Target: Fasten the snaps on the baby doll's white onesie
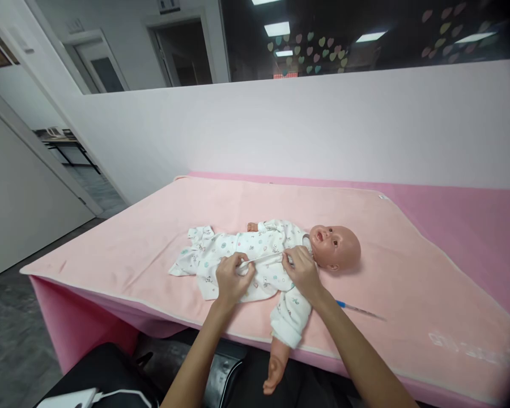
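A baby doll (342, 246) lies on its back on a peach blanket (144, 226), its head to the right. It wears a white baby top (259, 242) with small printed figures, and matching trousers (185, 262). My left hand (233, 279) pinches the top's front edge near the waist. Nearer the neck, my right hand (302, 273) pinches the same edge, which is stretched straight between the two hands. The doll's near arm (276, 365) hangs over the table's front edge, while its far hand (252, 227) rests on the blanket.
Beside my right forearm lies a thin stick with a blue end (361, 310). Pink cloth (471, 232) covers the table under the blanket. A white low wall (323, 130) with glass above stands behind. At bottom left, a white device (68, 399) with a cable sits on something black.
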